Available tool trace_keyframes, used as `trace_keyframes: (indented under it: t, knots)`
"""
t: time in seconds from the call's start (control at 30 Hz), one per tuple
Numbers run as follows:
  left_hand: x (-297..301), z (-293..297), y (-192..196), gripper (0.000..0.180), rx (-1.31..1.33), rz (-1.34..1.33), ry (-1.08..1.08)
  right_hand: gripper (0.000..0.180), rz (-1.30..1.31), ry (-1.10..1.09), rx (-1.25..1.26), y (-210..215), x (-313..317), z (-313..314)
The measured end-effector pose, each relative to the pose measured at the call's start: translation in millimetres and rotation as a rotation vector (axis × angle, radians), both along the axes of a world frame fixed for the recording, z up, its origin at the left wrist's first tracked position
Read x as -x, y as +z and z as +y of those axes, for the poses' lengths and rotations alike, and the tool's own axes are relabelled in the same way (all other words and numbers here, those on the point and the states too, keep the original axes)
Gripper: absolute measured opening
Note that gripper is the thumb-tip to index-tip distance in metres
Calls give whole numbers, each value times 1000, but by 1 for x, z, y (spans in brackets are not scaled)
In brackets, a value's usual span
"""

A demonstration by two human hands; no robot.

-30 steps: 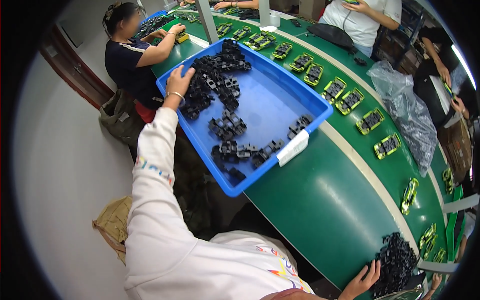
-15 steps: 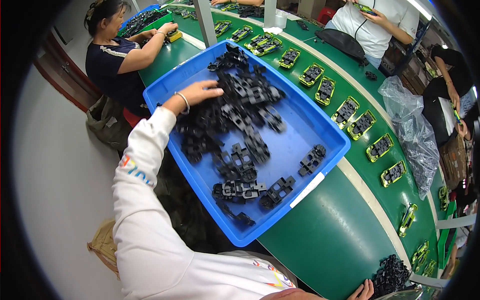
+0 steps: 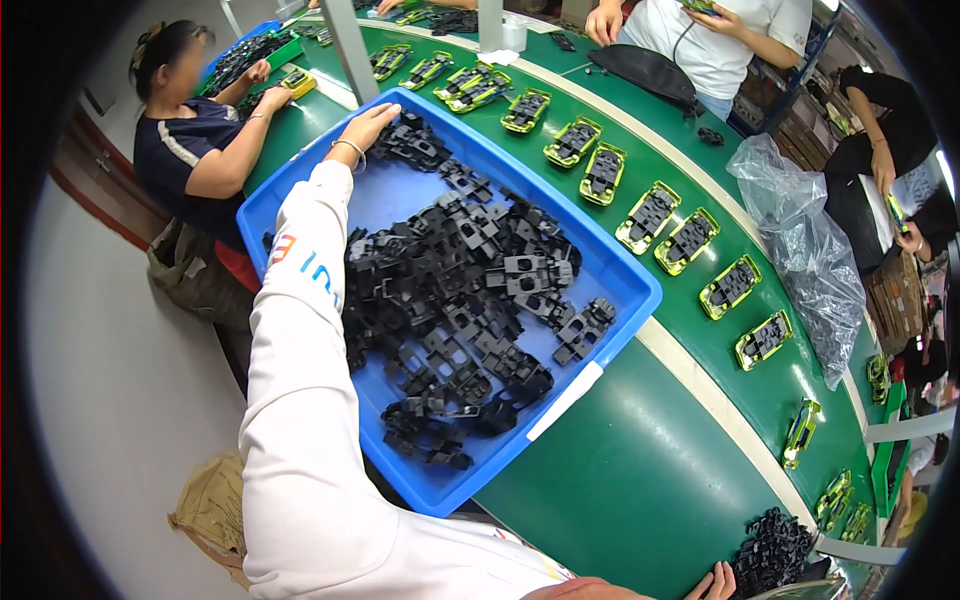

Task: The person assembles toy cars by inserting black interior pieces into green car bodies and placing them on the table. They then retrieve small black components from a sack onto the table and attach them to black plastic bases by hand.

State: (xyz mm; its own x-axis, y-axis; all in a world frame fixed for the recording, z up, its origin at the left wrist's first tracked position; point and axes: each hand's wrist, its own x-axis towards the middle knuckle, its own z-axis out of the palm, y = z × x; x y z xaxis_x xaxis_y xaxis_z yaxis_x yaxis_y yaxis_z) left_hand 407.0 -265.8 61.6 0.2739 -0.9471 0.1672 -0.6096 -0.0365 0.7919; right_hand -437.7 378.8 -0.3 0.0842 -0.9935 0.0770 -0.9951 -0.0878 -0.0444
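A large blue plastic tub [image 3: 600, 325] sits tilted across the table edge, full of black plastic chassis parts [image 3: 440, 270]. My left hand [image 3: 368, 130] reaches over the tub to its far corner, with the fingers stretched out beside the rim and a small cluster of black parts [image 3: 415, 145]. No part shows in that hand, and the fingertips are partly hard to make out. At the lower edge, only the fingers of my right hand [image 3: 716, 582] show, lying apart on the green table beside a pile of black parts [image 3: 772, 550].
Yellow-green toy car bodies with black chassis [image 3: 650, 217] stand along the curved green table [image 3: 620, 440]. A clear plastic bag [image 3: 800, 250] lies to the right. Co-workers sit at the left, such as one in a dark shirt [image 3: 190, 150], and across the table. A metal post [image 3: 345, 45] rises behind the tub.
My left hand has moved from the middle of the parts to the tub's far corner. The black parts have spread toward the near side. The whole view has shifted slightly.
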Motion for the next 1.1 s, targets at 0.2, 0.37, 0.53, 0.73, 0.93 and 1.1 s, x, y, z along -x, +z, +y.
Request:
trace_keyframes:
  t: [0.2,0.37,0.53,0.73,0.93,1.1]
  knots:
    - [46,-5,9,66,-272,-160,-210,36,-26,100,78,19,-6,-5]
    - [111,68,32,56,-452,-85,-482,34,-44,-353,218,78,-110,-72]
    - [157,125,56,86,-424,-34,-562,24,-188,-455,221,37,-83,-42]
    - [107,176,95,86,-145,-354,-392,25,-273,-425,309,36,-77,-30]
    - [46,231,28,86,-758,-839,171,30,-368,-417,442,44,-78,-36]
    - [51,241,-7,91,-611,-751,213,25,-359,-339,446,41,-72,-48]
